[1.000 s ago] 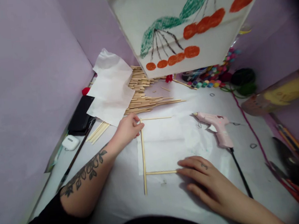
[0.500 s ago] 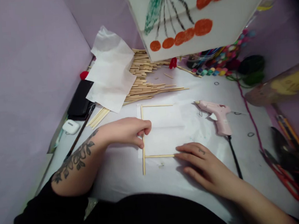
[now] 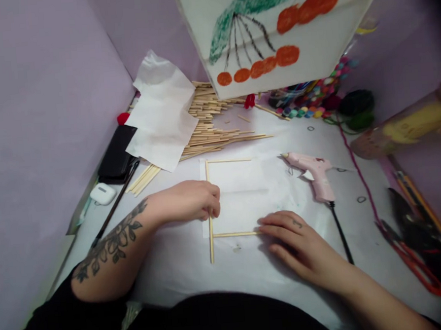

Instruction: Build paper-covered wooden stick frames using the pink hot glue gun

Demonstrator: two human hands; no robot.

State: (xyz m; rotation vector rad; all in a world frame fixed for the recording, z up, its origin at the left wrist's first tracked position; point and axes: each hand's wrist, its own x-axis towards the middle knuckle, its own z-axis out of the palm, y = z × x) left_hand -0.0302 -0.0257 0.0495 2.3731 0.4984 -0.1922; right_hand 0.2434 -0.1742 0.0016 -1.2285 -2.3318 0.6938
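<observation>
Thin wooden sticks lie on a white paper sheet (image 3: 243,209). One upright stick (image 3: 212,244) runs along the sheet's left side, with a short stick (image 3: 230,160) meeting it near the top and another (image 3: 235,234) lower down. My left hand (image 3: 198,200) is over the middle of the upright stick, fingers closed together; what they hold, if anything, is hidden. My right hand (image 3: 295,240) rests with fingers spread, its fingertips on the right end of the lower stick.
A pink glue gun (image 3: 315,173) lies to the right, its black cord running toward me. Behind are a pile of sticks (image 3: 217,129), crumpled paper (image 3: 159,114) and a hanging cherry drawing (image 3: 264,39). Red-handled scissors (image 3: 419,266) lie far right, a black case (image 3: 116,155) left.
The fingers of my left hand have drawn together over the upright stick. My right hand stays at the lower stick. The whole view has shifted slightly.
</observation>
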